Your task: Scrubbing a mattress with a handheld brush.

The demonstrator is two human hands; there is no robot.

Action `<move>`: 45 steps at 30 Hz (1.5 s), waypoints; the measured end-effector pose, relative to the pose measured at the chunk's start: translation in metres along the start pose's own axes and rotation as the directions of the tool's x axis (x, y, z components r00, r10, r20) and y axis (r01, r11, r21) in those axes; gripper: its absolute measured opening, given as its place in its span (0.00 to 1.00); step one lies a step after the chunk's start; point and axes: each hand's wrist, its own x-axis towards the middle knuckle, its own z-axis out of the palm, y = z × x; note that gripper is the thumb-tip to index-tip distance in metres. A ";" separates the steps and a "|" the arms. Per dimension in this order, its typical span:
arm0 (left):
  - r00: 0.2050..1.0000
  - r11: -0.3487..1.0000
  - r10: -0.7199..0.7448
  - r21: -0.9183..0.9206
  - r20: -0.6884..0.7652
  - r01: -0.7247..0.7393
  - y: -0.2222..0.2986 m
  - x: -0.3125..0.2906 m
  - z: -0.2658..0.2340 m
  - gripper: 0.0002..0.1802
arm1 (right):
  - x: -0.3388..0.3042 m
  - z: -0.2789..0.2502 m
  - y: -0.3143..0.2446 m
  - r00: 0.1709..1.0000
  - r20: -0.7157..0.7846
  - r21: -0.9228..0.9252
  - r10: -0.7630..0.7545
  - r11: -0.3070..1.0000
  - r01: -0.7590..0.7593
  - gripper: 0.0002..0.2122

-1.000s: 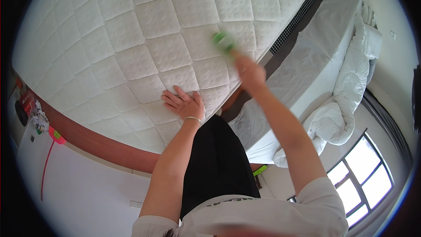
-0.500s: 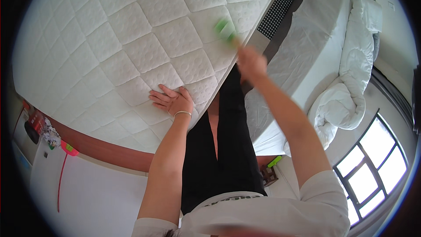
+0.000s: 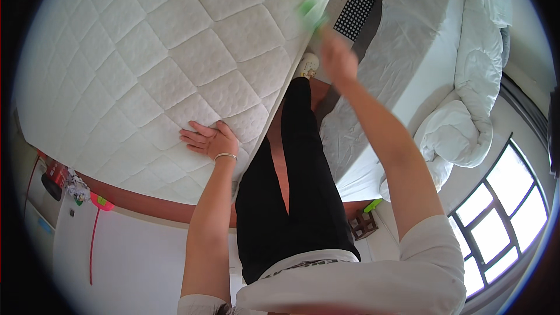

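Note:
A white quilted mattress (image 3: 192,41) with a diamond pattern fills the upper left. My left hand (image 3: 209,140) lies flat on it near its closest corner, fingers spread and a thin bracelet at the wrist. My right hand (image 3: 339,58) is closed around the handle of what looks like a lint roller (image 3: 313,14), green and white and smeared by motion. The roller's head is over the mattress's right edge; whether it touches the surface I cannot tell.
To the right stands a bed with a pale sheet (image 3: 379,93) and a bunched white duvet (image 3: 452,125). A black dotted strip (image 3: 363,3) lies in the gap between. A pink broom-like tool (image 3: 102,201) is at lower left, a small brown wooden stool (image 3: 363,226) behind my legs.
The roller and my right hand have moved farther away, toward the mattress's right edge. My view has shifted, and my left hand still rests flat on the mattress.

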 end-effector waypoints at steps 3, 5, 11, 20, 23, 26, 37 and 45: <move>0.984 0.990 -0.134 -0.033 0.118 0.138 0.010 0.012 -0.016 0.46 | 0.036 0.005 -0.003 0.975 -0.090 0.084 0.205 0.977 -0.198 0.17; 0.828 0.843 -0.433 -0.166 0.357 0.512 0.030 0.023 -0.031 0.47 | -0.028 0.020 -0.042 0.994 0.016 -0.010 -0.108 0.994 0.108 0.18; 0.596 0.500 -0.681 -0.324 0.426 0.803 0.100 0.084 -0.056 0.51 | -0.069 -0.006 -0.036 0.655 0.479 0.239 -0.585 0.804 0.544 0.23; 0.498 0.474 -0.867 -0.289 0.011 0.832 0.158 0.099 -0.038 0.46 | -0.008 0.006 -0.025 0.955 0.207 0.127 -0.211 0.974 0.188 0.20; 0.481 0.504 -0.864 -0.223 -0.151 0.835 0.151 0.101 -0.016 0.43 | -0.069 -0.014 -0.037 0.691 0.537 0.399 -0.485 0.867 0.298 0.22; 0.468 0.515 -0.849 -0.182 -0.246 0.838 0.156 0.103 -0.008 0.43 | 0.009 -0.020 -0.002 0.666 0.472 0.231 -0.578 0.810 0.539 0.20; 0.513 0.549 -0.833 -0.201 -0.207 0.811 0.152 0.105 0.001 0.44 | -0.014 -0.020 -0.023 0.643 0.571 0.384 -0.510 0.859 0.340 0.27; 0.927 0.794 -0.368 -0.493 0.075 0.355 0.092 0.023 -0.061 0.35 | 0.057 -0.013 -0.045 1.000 0.008 0.399 -0.026 0.917 0.021 0.19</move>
